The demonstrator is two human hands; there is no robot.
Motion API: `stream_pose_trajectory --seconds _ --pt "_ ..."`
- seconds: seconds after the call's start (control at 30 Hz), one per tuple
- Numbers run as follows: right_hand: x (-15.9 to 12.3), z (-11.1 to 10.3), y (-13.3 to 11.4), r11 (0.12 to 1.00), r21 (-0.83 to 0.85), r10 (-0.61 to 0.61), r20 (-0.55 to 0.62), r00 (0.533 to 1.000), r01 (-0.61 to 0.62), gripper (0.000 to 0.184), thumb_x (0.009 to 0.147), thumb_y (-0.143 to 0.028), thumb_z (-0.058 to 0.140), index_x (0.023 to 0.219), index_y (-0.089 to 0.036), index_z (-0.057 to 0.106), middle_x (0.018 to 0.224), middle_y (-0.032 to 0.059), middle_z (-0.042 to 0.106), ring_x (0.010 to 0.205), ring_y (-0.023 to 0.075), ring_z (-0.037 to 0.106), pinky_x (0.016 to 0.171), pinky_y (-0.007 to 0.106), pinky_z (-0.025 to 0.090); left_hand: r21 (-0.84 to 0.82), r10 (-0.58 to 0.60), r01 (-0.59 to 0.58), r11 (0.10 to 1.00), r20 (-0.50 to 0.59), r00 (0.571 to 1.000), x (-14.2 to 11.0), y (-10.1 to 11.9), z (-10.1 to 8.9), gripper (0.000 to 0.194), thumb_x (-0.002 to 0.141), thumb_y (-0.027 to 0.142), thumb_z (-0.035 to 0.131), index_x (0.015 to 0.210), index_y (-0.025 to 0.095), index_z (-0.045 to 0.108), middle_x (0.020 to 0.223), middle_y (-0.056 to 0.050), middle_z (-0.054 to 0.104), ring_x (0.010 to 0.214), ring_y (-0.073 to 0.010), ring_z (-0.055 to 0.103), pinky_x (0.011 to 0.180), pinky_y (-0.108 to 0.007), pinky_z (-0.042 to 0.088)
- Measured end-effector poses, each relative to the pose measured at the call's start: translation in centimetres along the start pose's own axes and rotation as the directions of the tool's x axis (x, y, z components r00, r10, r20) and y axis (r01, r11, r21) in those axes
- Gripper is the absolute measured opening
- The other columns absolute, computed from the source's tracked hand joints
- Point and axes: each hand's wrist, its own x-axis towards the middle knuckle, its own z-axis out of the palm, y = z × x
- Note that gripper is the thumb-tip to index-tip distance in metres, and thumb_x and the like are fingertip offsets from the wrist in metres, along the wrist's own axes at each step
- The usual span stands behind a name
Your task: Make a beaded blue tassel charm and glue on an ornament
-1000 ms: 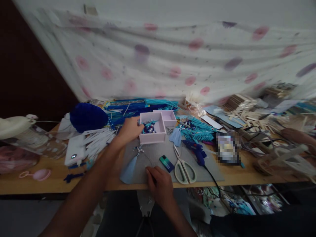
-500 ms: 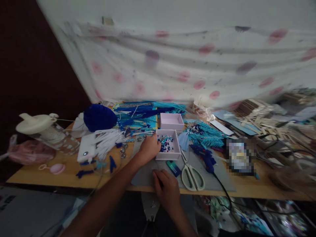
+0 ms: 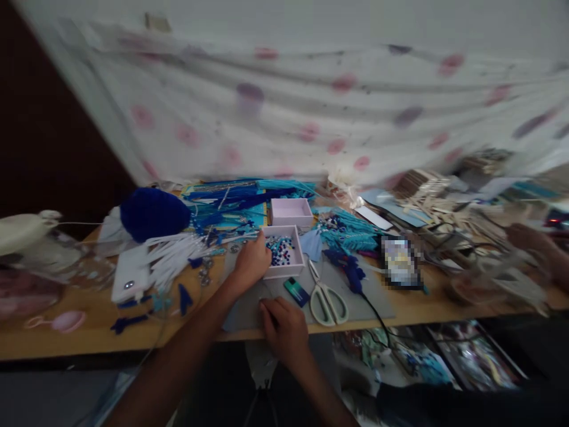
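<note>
My left hand (image 3: 252, 261) grips the left wall of a small pink box (image 3: 284, 270) that holds blue and white beads. This box sits on a grey mat (image 3: 377, 303). A second, empty pink box (image 3: 291, 211) lies just behind it. My right hand (image 3: 284, 329) rests curled at the front edge of the mat, fingers pressed together. What it pinches is too small and dark to make out. A teal lighter (image 3: 296, 292) and white-handled scissors (image 3: 326, 301) lie just right of my right hand.
A blue glue gun (image 3: 349, 271) with a black cable and a phone (image 3: 400, 264) lie to the right. A dark blue pom-pom (image 3: 153, 213), white feathers (image 3: 171, 255) and a white power bank (image 3: 130, 282) are left. Another person's hand (image 3: 533, 246) works among wooden sticks at far right.
My left hand pulled the bead box toward me, away from the empty box it was sitting against. My right hand stayed at the mat's front edge. The view swung about.
</note>
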Motion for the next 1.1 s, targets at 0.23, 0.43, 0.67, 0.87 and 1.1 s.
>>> stream_pose_trajectory --seconds 0.23,0.43,0.67,0.87,1.1 --pt "-0.1 0.1 -0.2 0.998 -0.048 0.034 0.003 0.999 -0.033 0.028 0.100 -0.027 0.047 0.097 -0.022 0.074 0.071 0.0024 0.064 0.064 0.0160 0.062 0.057 0.027 0.040 -0.139 0.028 -0.041 0.989 -0.096 0.995 -0.7 -1.1 -0.6 0.055 0.100 0.040 0.039 0.148 0.012 0.045 0.119 -0.020 0.073 0.109 -0.0305 0.070 0.092 -0.038 0.050" --pt "-0.2 0.2 -0.1 1.000 -0.020 0.018 -0.032 0.999 -0.019 0.026 0.099 -0.026 0.049 0.095 -0.022 0.074 0.070 0.0025 0.065 0.064 0.0152 0.062 0.057 0.025 0.040 -0.305 -0.004 -0.079 0.949 -0.263 0.965 -4.6 -4.5 -1.4 0.037 0.098 0.037 0.035 0.109 0.019 0.066 0.100 -0.010 0.076 0.095 -0.0259 0.071 0.085 -0.035 0.050" --pt "-0.1 0.1 -0.2 1.000 0.000 0.021 -0.022 1.000 -0.021 0.025 0.098 -0.026 0.050 0.095 -0.022 0.075 0.070 0.0027 0.065 0.063 0.0170 0.063 0.056 0.027 0.041 -0.342 -0.149 0.096 0.935 -0.134 0.980 -10.0 -8.6 0.1 0.039 0.096 0.045 0.033 0.093 0.023 0.065 0.088 -0.006 0.074 0.084 -0.0253 0.070 0.076 -0.036 0.050" --pt "-0.2 0.2 -0.2 1.000 -0.010 0.020 -0.036 0.999 -0.021 0.024 0.099 -0.026 0.050 0.096 -0.024 0.074 0.071 0.0028 0.067 0.063 0.0180 0.064 0.057 0.028 0.042 -0.250 -0.106 0.084 0.965 -0.079 0.991 -10.6 -9.1 1.4 0.037 0.095 0.047 0.039 0.092 0.024 0.068 0.094 -0.005 0.075 0.090 -0.0261 0.070 0.079 -0.036 0.050" --pt "-0.2 0.2 0.1 1.000 -0.002 -0.002 -0.024 1.000 0.002 0.027 0.101 -0.027 0.048 0.097 -0.022 0.074 0.073 0.0028 0.067 0.066 0.0174 0.065 0.060 0.028 0.044 -0.307 -0.082 0.053 0.950 -0.081 0.993 -10.4 -9.1 1.2 0.036 0.096 0.045 0.042 0.088 0.024 0.069 0.085 -0.003 0.074 0.083 -0.0233 0.068 0.073 -0.031 0.045"
